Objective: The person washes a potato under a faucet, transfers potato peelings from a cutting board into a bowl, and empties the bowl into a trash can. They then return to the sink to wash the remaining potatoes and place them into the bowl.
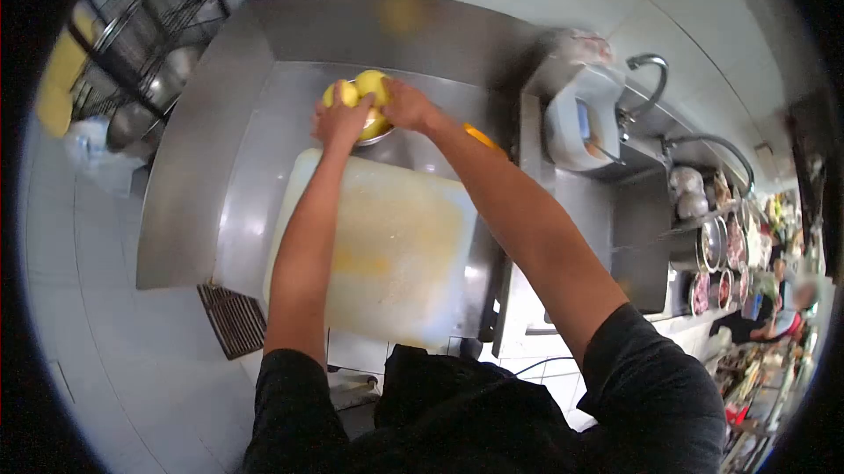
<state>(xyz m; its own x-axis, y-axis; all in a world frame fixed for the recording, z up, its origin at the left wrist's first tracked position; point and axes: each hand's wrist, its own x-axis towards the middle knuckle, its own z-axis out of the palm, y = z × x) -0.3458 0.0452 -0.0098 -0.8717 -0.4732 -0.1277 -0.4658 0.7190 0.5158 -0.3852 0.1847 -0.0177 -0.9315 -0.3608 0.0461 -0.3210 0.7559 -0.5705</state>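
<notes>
Head view only, so here's what it shows. The person is leaning well forward with both arms stretched to the far end of the white cutting board (396,245), which lies on a stainless steel table (255,175).

The left hand (338,122) and right hand (409,107) are close together. Both are closed around a small heap of yellow pieces (370,84), rounded and smooth. They could be peeled fruit or potato, too blurry to call. The heap sits in or just over a shallow metal bowl (376,134) that touches the board's far edge. The left hand's fingers wrap the left piece and the right hand cups the heap from the right, so the pieces are pinched between the two palms and poke out on top.

What could go wrong, in my opinion:
- The pieces look slick and are stacked above the bowl's rim. A squeeze from both sides could pop one out onto the table or off the back.
- The bowl is light and shallow, so pressing on one side might tip it.
- There's an orange thing (483,135) just beside the right forearm, maybe a tool handle. An elbow could knock it.

Around it:
- a white machine (576,122) to the right
- a faucet (646,65) beyond the machine
- a wire rack (149,43) at top left
- a floor grate (233,320) below the table
- another person (774,320) far off on the right
</notes>
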